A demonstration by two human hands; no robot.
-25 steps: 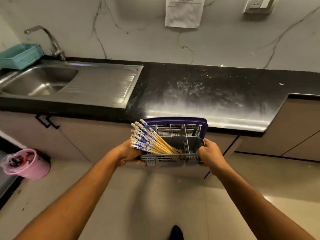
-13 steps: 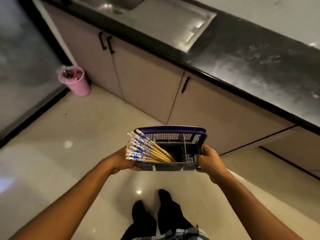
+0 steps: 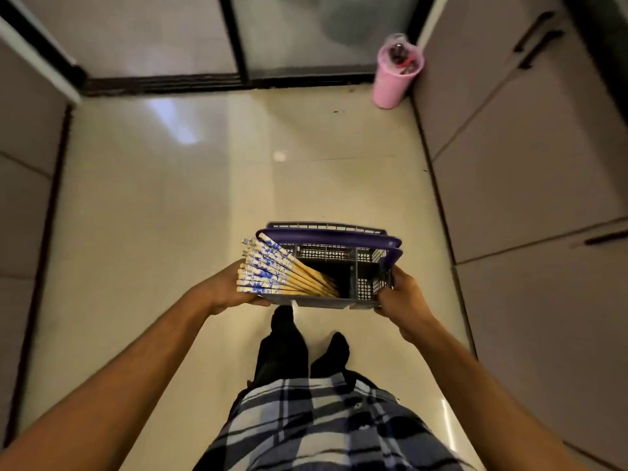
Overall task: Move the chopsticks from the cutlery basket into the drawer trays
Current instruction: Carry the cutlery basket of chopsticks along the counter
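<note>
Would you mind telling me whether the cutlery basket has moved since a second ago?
Yes. The cutlery basket, held by the left hand and right hand, has been carried away from the counter; the pink bin now lies ahead.

Look to the upper right: a pink bin [image 3: 397,79] stands on the pale tiled floor [image 3: 204,205], just beside the cabinet doors [image 3: 530,164]. Dark-framed glass doors [image 3: 190,39] span the top.
</note>
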